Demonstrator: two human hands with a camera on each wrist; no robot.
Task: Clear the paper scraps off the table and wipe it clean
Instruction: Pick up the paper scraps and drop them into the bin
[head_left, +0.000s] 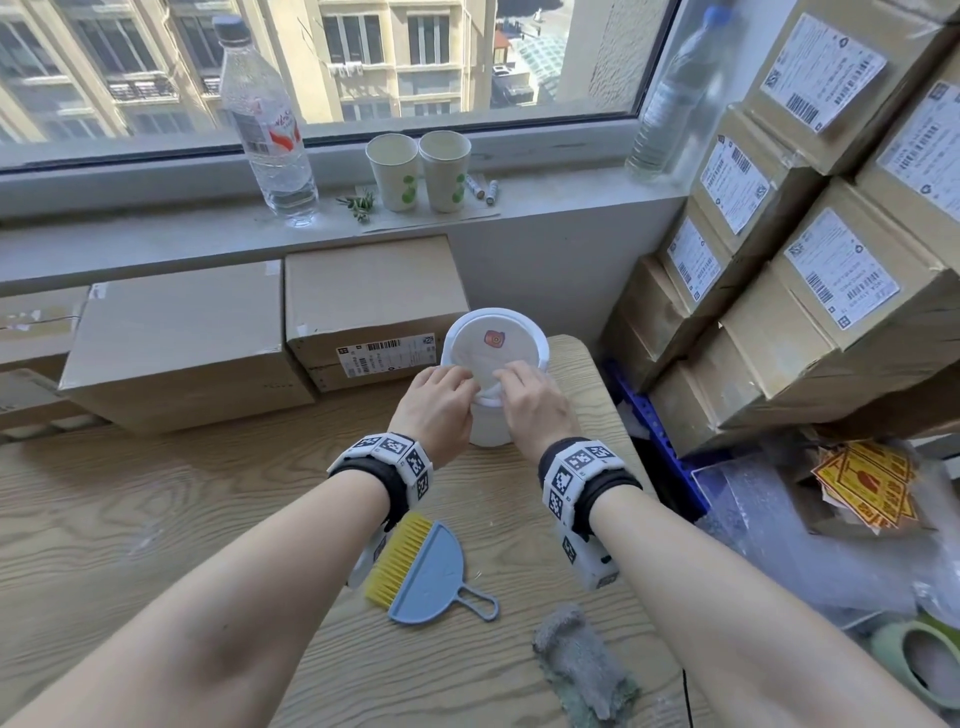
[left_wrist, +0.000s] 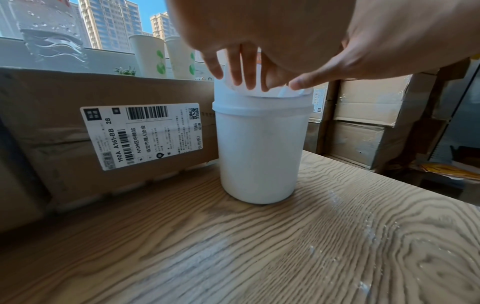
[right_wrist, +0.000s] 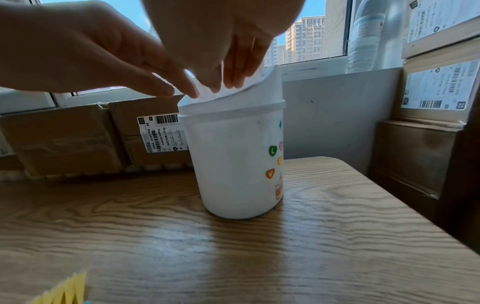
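Observation:
A small white bin (head_left: 488, 426) with a swing lid (head_left: 493, 348) stands at the far right of the wooden table (head_left: 156, 519). Both my hands are at the lid's near edge. My left hand (head_left: 441, 395) lays straight fingers (left_wrist: 241, 70) on the lid. My right hand (head_left: 530, 395) does the same with its fingers (right_wrist: 233, 74). The lid (right_wrist: 270, 78) is tilted, near side down. Something white and crinkled (right_wrist: 205, 92) shows at the opening; I cannot tell whether either hand holds it. Fine white specks (left_wrist: 369, 226) lie on the wood.
A blue dustpan with a yellow brush (head_left: 421, 566) lies under my forearms. A grey cloth (head_left: 582, 660) sits at the near right edge. Cardboard boxes (head_left: 182, 343) line the back of the table and more are stacked at the right (head_left: 805, 312). A bottle (head_left: 270, 119) and paper cups (head_left: 415, 171) stand on the sill.

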